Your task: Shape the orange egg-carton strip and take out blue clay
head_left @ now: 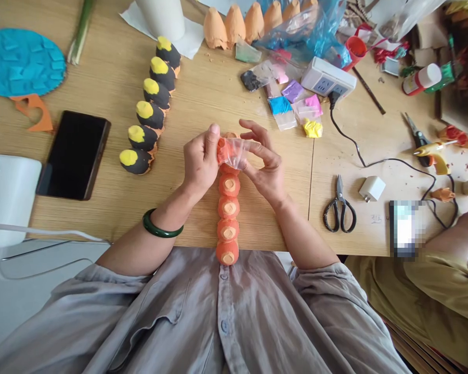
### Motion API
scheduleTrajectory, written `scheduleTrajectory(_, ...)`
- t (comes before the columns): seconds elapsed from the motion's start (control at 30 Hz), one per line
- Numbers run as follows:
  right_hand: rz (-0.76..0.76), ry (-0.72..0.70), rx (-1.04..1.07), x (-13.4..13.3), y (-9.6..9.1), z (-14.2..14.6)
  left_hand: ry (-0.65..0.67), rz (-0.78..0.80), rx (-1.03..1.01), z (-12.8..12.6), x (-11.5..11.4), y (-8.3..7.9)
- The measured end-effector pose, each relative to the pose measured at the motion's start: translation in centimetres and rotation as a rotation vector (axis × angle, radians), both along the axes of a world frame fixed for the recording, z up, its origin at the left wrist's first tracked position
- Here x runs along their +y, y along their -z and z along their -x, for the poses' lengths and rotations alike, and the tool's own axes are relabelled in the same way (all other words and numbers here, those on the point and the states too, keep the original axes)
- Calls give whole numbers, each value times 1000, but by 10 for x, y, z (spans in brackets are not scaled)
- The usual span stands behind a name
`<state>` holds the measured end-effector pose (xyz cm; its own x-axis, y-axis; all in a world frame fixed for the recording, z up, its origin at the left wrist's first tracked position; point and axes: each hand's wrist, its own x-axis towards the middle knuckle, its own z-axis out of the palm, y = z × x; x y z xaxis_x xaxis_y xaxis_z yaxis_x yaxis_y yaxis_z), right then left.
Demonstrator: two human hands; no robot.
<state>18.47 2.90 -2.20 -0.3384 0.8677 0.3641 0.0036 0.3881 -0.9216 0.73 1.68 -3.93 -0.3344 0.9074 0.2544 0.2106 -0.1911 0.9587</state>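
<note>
My left hand (200, 161) and my right hand (262, 161) meet above the wooden table (218, 93). Together they pinch a small clear plastic bag of orange clay (231, 150). The left thumb and fingers close on its left side, the right fingers grip its right edge. Below the bag a row of orange egg-carton cups (228, 218) runs toward my body, each with a pale centre. A green bangle (160, 228) sits on my left wrist.
A row of black cups with yellow tips (150, 114) lies to the left, beside a black phone (75, 154). Clay bags (292, 104), a power strip (327, 78), scissors (339, 208), a charger (371, 188) and a glue gun (434, 153) are to the right. Another person's arm (452, 234) is at far right.
</note>
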Motion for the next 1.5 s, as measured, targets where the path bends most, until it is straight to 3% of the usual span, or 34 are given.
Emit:
scheduleTrajectory(0.13,-51,74,-139,-3,2,4,6,20,66,1,-1,5)
scheduleTrajectory(0.3,-3,152,-281,-16,-3,18,-31,-31,140,-1,-2,3)
scheduleTrajectory(0.43,88,153,-275,-23,-7,23,-117,-39,150,-5,-3,1)
scheduleTrajectory(0.77,125,178,-243,-27,-4,24,-6,11,156,7,2,12)
scheduleTrajectory(0.9,238,98,-100,-26,-9,27,-36,-33,174,8,4,10)
scheduleTrajectory(1.03,513,-153,83,-15,-10,20,-162,-80,194,7,8,4)
scheduleTrajectory(1.13,611,-251,190,-4,-5,14,-186,-92,163,8,11,1)
scheduleTrajectory(1.33,700,-305,368,4,-2,11,-202,-127,130,17,17,-2)
scheduleTrajectory(1.5,698,-211,346,5,-2,11,-201,-106,152,23,17,4)
